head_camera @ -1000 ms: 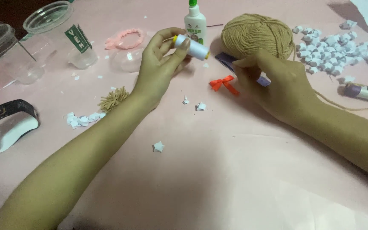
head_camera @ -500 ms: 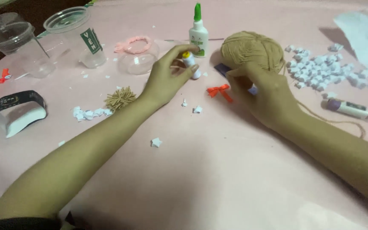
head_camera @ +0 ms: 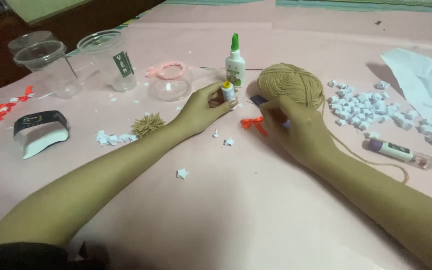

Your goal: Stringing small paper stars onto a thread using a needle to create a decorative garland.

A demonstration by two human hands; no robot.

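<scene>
My left hand (head_camera: 203, 107) has set the small tube (head_camera: 228, 91) upright beside the yarn ball (head_camera: 291, 85), fingers gripping it; right hand (head_camera: 291, 125) clutches a purple-tipped stick (head_camera: 258, 101) (bow (head_camera: 252, 123) just below).

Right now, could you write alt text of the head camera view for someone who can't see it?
Two bare arms reach over a pink craft table: the left hand holds a small white tube upright, the right hand rests by an orange ribbon bow, gripping a purple-tipped stick. Behind them stand a glue bottle and a tan yarn ball.

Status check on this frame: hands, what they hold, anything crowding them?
Left hand grips small white bottle. Right hand holds purple-capped stick over orange bow. Yarn ball close behind.
</scene>
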